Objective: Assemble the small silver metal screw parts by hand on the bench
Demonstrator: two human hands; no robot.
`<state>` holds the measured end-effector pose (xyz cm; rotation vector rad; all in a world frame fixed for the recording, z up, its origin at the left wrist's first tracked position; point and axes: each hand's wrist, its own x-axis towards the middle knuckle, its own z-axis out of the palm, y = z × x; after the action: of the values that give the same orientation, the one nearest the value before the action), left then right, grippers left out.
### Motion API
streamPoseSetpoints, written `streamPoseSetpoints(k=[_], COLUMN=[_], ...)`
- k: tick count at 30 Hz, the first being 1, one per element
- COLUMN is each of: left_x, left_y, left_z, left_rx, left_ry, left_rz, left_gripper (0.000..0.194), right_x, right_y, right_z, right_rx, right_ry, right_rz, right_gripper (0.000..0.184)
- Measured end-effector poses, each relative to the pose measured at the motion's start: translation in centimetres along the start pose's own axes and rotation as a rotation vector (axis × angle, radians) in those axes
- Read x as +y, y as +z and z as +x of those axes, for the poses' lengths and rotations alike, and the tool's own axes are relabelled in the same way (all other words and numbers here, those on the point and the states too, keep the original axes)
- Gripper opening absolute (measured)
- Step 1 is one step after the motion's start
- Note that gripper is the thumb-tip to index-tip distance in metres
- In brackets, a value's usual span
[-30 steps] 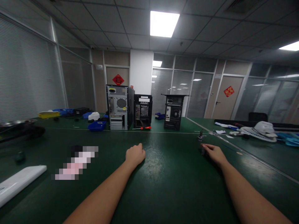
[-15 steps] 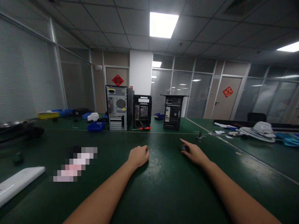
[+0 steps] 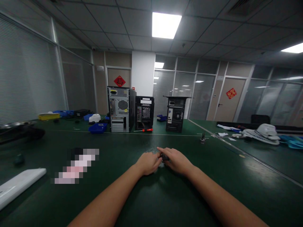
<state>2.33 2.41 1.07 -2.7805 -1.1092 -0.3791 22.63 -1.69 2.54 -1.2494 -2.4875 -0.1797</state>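
My left hand [image 3: 148, 163] and my right hand [image 3: 176, 158] meet low over the green tabletop, in the middle of the head view. A small dark object [image 3: 164, 156], too blurred to name, sits between the thumb and fingers of my right hand. The right index finger stretches over it toward the left. My left hand is closed, its fingertips against the dark object and the right fingers. Whether the left fingers hold anything else is hidden.
Three computer cases stand across the table: a grey one [image 3: 119, 110], a black one [image 3: 145, 113] and another black one [image 3: 174, 114]. A red-handled screwdriver [image 3: 148, 130], a blue tray [image 3: 98, 128] and a small metal part [image 3: 202, 138] lie nearby. A white slab-like object [image 3: 21, 186] is at left.
My right hand has moved left with the small dark object, and my left hand slightly right. They were apart and now touch.
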Motion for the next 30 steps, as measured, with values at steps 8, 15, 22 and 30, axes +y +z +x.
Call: streamPoseSetpoints(k=[8, 15, 22, 30], left_x=[-0.1, 0.0, 0.0, -0.4], left_y=[0.1, 0.2, 0.1, 0.1], left_z=[0.0, 0.0, 0.1, 0.0], left_rx=[0.037, 0.04, 0.024, 0.045], left_ry=[-0.038, -0.004, 0.059, 0.052], left_rz=[-0.024, -0.046, -0.058, -0.138], left_gripper=[0.043, 0.046, 0.037, 0.041], right_x=[0.0, -1.0, -2.9, -2.4], right_y=[0.4, 0.4, -0.7, 0.3], right_z=[0.0, 0.1, 0.6, 0.9], right_rx=[0.026, 0.074, -0.01, 0.036], right_ry=[0.055, 0.013, -0.023, -0.012], right_rz=[0.093, 0.184, 0.121, 0.004], right_gripper=[0.061, 0.066, 0.071, 0.058])
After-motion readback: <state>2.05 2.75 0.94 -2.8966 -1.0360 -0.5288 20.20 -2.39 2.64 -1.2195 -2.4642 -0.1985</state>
